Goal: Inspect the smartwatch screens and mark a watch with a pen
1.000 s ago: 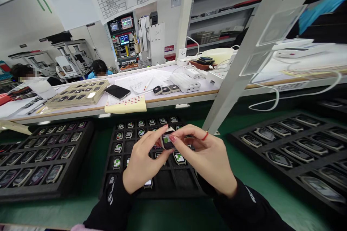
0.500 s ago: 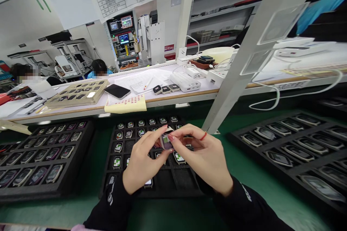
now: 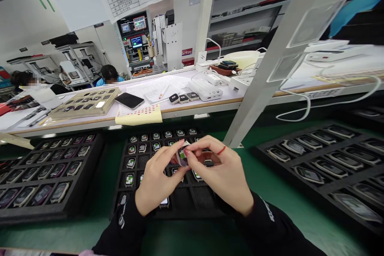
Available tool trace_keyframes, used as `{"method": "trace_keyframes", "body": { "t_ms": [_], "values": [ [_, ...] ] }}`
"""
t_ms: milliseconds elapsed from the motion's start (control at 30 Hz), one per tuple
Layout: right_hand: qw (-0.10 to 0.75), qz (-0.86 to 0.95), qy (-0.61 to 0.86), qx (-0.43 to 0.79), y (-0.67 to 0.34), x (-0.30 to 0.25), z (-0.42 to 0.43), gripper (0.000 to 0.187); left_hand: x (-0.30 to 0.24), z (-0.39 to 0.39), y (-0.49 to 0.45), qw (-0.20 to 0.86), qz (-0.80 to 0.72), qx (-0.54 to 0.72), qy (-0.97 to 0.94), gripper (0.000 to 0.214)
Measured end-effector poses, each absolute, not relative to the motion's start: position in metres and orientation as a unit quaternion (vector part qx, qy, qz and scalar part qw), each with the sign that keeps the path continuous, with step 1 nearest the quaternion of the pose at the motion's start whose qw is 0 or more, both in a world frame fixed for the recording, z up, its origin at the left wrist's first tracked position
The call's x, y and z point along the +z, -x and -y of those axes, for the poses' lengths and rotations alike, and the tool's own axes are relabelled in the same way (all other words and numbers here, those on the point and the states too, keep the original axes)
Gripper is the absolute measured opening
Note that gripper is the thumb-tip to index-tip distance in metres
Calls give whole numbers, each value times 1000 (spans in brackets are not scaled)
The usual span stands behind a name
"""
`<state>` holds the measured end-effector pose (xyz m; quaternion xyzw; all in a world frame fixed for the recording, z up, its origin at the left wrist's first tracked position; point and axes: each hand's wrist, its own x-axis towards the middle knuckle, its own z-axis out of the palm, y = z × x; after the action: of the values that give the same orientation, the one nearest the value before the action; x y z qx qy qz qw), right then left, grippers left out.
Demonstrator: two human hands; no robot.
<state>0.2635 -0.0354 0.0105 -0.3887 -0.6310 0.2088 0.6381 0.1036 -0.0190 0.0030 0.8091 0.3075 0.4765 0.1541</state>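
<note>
I hold a small smartwatch body [image 3: 182,156] with a lit green-and-white screen above the middle black tray [image 3: 126,202]. My left hand [image 3: 157,182] pinches it from the left with thumb and fingers. My right hand [image 3: 220,176] meets it from the right, its fingertips closed on the watch's top edge and screen. A red thread ring sits on one right finger. Both sleeves are black. Several more watch bodies with lit screens lie in the tray's pockets under my hands.
A black tray of dark watches [image 3: 45,176] lies at left, another [image 3: 327,164] at right, on a green mat. A slanted white post [image 3: 270,56] rises just right of my hands. The shelf behind holds a beige tray [image 3: 85,104], phone [image 3: 129,101], power bank [image 3: 205,89]. People sit far left.
My right hand has shifted slightly left and its fingertips have slid further over the watch's screen. The left hand keeps the same grip.
</note>
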Motion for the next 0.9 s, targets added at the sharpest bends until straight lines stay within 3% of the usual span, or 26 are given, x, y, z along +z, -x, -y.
{"method": "trace_keyframes", "body": {
  "t_ms": [200,433,633,900],
  "values": [
    [659,593,404,223,-271,8,29,9,3,20,-100,164,-337,472,-798,57],
    [559,627,388,378,-278,-2,31,26,2,19,-98,166,-351,480,-787,56],
    [607,673,344,246,-284,-8,38,21,2,21,-94,247,-387,483,-746,54],
    [594,734,314,95,-285,-12,39,20,0,21,-97,323,-411,471,-710,57]
  ]
}}
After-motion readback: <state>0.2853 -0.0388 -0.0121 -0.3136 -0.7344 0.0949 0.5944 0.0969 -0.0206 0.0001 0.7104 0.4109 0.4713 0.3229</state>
